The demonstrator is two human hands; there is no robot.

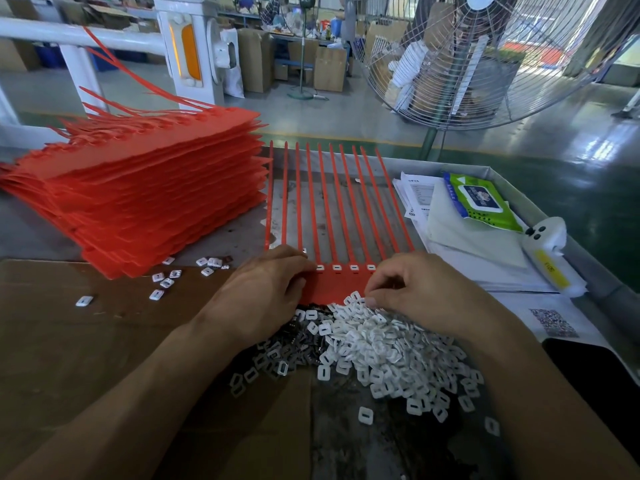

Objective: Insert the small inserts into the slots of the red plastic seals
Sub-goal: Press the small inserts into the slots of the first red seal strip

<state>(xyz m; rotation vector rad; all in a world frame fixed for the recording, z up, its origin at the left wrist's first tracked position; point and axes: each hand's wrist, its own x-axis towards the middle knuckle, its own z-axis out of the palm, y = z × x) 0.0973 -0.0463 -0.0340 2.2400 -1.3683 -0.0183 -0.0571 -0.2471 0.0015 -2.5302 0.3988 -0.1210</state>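
Right hand (420, 292) curled, thumb and fingertips pinched at the far edge of the heap of white inserts (388, 344), seemingly on one piece though too small to tell; next open slot judged at about eleven o'clock from that pinch, just beside it, on the red seal strip (334, 289), so nearer this hand than the other. Left hand (263, 289) lying palm-down, fingers loosely bent, pressing the strip's left end flat, nothing visibly gripped. Straps running long toward twelve o'clock, thin, flexible, smooth plastic; inserts small, flat, rounded rectangles with a central slit, four already seated along the strip's row.
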